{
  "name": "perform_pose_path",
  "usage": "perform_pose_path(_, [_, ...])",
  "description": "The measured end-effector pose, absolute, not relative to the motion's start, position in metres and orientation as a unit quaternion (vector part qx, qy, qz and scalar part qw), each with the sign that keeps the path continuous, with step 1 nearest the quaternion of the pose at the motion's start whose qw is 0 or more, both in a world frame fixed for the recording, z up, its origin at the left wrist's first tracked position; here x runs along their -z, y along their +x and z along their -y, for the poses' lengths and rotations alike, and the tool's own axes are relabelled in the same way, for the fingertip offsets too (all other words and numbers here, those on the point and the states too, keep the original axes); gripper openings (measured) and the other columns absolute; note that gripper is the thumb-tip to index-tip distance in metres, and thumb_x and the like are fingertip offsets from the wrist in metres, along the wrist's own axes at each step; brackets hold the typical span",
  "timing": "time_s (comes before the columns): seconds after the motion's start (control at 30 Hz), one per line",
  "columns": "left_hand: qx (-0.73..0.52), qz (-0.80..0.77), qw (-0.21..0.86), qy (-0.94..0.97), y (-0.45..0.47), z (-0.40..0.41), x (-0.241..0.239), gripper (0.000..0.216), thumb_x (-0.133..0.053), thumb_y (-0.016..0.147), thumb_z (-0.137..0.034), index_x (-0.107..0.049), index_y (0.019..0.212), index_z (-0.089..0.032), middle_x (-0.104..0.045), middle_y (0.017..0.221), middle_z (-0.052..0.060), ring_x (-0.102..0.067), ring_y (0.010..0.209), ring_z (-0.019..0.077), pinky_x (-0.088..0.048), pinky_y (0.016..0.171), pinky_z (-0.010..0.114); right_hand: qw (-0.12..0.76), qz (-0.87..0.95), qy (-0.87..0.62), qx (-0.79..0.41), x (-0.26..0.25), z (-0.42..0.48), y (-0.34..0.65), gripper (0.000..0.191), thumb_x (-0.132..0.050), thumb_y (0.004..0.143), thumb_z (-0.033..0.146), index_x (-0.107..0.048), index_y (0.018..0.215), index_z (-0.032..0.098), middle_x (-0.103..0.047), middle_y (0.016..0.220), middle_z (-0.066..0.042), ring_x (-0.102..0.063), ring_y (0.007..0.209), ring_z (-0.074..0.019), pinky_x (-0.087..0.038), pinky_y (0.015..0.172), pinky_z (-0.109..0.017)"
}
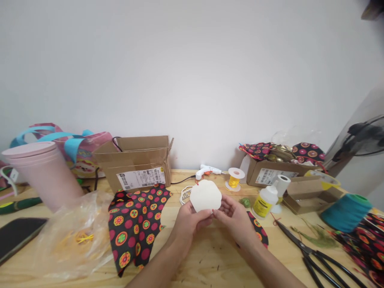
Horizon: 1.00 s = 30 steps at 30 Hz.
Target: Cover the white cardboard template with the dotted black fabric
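Note:
A white, rounded flat piece with a wavy outline (205, 195) is held up above the table between both hands. My left hand (192, 220) grips its lower left edge, thumb toward the middle. On its lower right edge, my right hand (232, 218) is closed with thumb and fingers. A tiny red bit shows between the two thumbs, and another red bit sits at the piece's top left. Behind it lies a white cut-out piece with a lattice pattern (185, 196). Patterned black fabric (138, 224) lies to the left, and more of it shows partly under my right forearm.
At the back stand an open cardboard box (141, 160), a white glue gun (208, 171) and a yellow thread spool (234, 180). On the right are a glue bottle (265, 202), black scissors (306, 248) and a teal thread cone (346, 212). A plastic bag (75, 240), pink tumbler (45, 176) and phone (19, 236) occupy the left.

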<state>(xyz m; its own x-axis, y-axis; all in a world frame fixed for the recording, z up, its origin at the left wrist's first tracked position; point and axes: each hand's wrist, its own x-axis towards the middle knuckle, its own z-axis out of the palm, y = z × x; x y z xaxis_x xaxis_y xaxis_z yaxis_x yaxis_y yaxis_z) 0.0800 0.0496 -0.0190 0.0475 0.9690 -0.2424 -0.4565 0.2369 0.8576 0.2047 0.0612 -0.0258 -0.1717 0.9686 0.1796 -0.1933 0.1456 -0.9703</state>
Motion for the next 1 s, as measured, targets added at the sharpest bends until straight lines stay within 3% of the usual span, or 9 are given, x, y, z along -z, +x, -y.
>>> perform_pose_path(0.3, [-0.547,-0.434,0.654,0.291,0.0819,-0.0538,0.0233,0.054,-0.079,0.042,-0.017,-0.06,0.092,-0.012,-0.069,0.084,0.009,-0.063,0.071,0.0191,-0.051,0.057,0.025,0.534,0.53,-0.367,-0.547,0.027,-0.0617,0.2049,0.031,-0.063,0.059,0.013,-0.059,0.09,0.017,-0.068,0.085,-0.005,-0.062,0.076,-0.0189,-0.046,0.076,-0.034])
perform_pose_path(1.0, [-0.541,-0.461,0.641,0.292,0.0818,-0.0515,0.0205,0.043,-0.074,0.048,-0.015,-0.061,0.088,-0.011,-0.069,0.084,0.008,-0.062,0.065,0.0143,-0.05,0.056,0.022,0.527,0.543,-0.351,-0.551,0.0263,-0.06,0.2047,0.03,-0.063,0.064,0.014,-0.059,0.093,0.019,-0.068,0.085,-0.003,-0.062,0.076,-0.0161,-0.046,0.075,-0.03])
